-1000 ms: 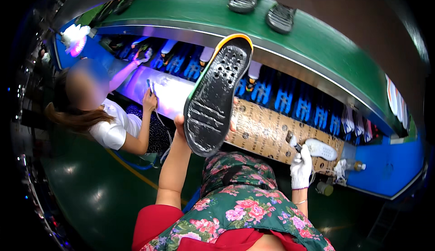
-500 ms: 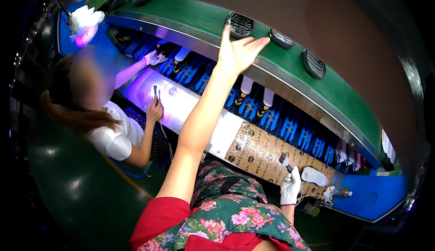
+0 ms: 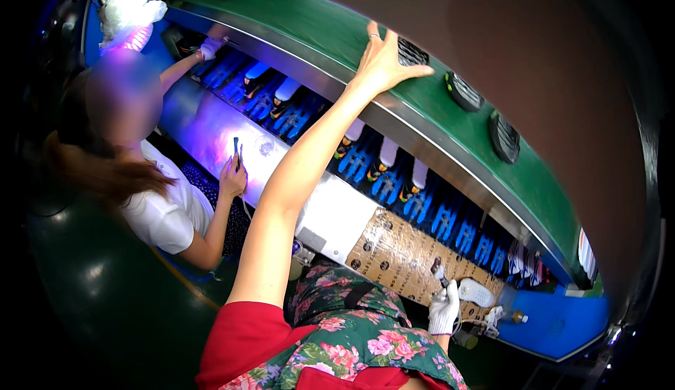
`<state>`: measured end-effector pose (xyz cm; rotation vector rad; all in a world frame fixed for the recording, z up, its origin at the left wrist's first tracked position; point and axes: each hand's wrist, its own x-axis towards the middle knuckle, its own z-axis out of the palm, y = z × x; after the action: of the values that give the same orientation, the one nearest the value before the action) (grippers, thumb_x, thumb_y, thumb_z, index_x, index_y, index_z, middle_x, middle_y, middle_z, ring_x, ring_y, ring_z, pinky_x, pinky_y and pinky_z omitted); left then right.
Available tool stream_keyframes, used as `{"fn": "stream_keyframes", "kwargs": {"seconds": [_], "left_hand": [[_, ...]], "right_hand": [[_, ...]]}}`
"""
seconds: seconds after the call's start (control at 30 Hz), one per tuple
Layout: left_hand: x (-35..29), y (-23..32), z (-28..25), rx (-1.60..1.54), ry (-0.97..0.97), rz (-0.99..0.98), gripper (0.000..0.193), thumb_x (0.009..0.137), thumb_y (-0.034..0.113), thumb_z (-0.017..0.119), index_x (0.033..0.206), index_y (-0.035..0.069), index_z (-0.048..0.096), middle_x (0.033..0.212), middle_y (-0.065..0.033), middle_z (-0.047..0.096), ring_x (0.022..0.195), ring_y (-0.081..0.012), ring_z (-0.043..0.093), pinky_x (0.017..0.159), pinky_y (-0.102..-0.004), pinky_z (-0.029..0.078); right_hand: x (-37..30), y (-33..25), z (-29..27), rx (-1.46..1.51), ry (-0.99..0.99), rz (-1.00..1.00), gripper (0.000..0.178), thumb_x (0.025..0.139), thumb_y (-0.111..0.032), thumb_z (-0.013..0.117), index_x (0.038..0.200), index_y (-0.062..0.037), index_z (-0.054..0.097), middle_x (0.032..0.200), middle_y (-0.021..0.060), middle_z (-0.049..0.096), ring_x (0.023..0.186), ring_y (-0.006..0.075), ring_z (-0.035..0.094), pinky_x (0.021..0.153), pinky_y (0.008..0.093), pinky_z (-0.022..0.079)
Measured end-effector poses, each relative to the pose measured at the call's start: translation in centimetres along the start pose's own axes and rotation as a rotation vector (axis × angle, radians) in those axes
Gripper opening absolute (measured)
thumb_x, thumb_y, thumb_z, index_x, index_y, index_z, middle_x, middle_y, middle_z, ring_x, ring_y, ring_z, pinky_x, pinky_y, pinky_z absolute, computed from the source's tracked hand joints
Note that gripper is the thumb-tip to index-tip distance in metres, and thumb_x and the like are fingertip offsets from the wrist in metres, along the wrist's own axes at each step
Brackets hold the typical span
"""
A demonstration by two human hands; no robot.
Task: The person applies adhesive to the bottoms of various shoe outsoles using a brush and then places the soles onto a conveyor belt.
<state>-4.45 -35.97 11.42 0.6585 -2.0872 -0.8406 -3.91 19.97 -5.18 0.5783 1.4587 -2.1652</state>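
Note:
My bare left hand (image 3: 380,63) reaches over the green conveyor belt (image 3: 320,42), thumb and fingers spread. A black shoe sole (image 3: 412,53) lies in the gap between its thumb and fingers, with part of it hidden. Low at the right, my right hand (image 3: 443,311), in a white knitted glove, is closed around a small brush (image 3: 440,272) with a dark tip. The brush is above a cardboard sheet (image 3: 394,249) covered in clear film. Close to the glove rests a white sole-shaped piece (image 3: 476,293).
Two more black soles, one nearer (image 3: 464,91) and one farther right (image 3: 504,137), lie on the belt. Below it runs a row of blue holders (image 3: 443,221), some carrying white-and-black shoe parts. At left, a co-worker (image 3: 165,207) holds a pen-like tool. A bottle (image 3: 519,317) lies beyond the cardboard.
My left hand has moved slightly right and turned, its spread fingers now around the sole's edge. The co-worker's gloved hand has shifted left. My right hand keeps the brush.

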Motion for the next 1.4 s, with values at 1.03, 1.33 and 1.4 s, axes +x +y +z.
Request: {"fn": "stream_keyframes", "kwargs": {"seconds": [1.03, 1.33, 1.4], "left_hand": [[-14.0, -7.2, -12.6, -0.944, 1.049, -0.249, 0.031, 0.089, 0.009, 0.052, 0.120, 0.008, 0.054, 0.117, -0.0133, 0.053, 0.098, -0.0279, 0.061, 0.079, -0.0431, 0.058], [-28.4, 4.7, 1.5, -1.093, 0.245, -0.704, 0.025, 0.093, 0.019, 0.056, 0.108, 0.003, 0.067, 0.094, -0.0052, 0.068, 0.083, -0.0133, 0.065, 0.078, -0.0268, 0.053], [-31.2, 6.5, 5.5, -1.062, -0.001, -0.742, 0.023, 0.094, 0.021, 0.060, 0.106, 0.002, 0.067, 0.091, -0.0037, 0.069, 0.079, -0.0111, 0.065, 0.075, -0.0250, 0.052]], "right_hand": [[4.5, 1.0, -2.3, -0.109, -0.017, -0.031, 0.021, 0.092, -0.013, 0.067, 0.111, -0.0033, 0.065, 0.080, -0.0022, 0.061, 0.059, 0.0036, 0.051, 0.047, 0.0153, 0.039], [1.8, -5.8, -1.5, 0.207, -0.327, 0.016, 0.025, 0.095, -0.013, 0.064, 0.118, -0.0032, 0.059, 0.093, 0.0048, 0.064, 0.069, 0.0082, 0.059, 0.057, 0.0180, 0.049], [0.7, -6.8, -0.9, 0.249, -0.415, -0.015, 0.029, 0.094, -0.011, 0.065, 0.120, -0.0010, 0.058, 0.102, 0.0090, 0.065, 0.073, 0.0111, 0.059, 0.061, 0.0204, 0.050]]}}
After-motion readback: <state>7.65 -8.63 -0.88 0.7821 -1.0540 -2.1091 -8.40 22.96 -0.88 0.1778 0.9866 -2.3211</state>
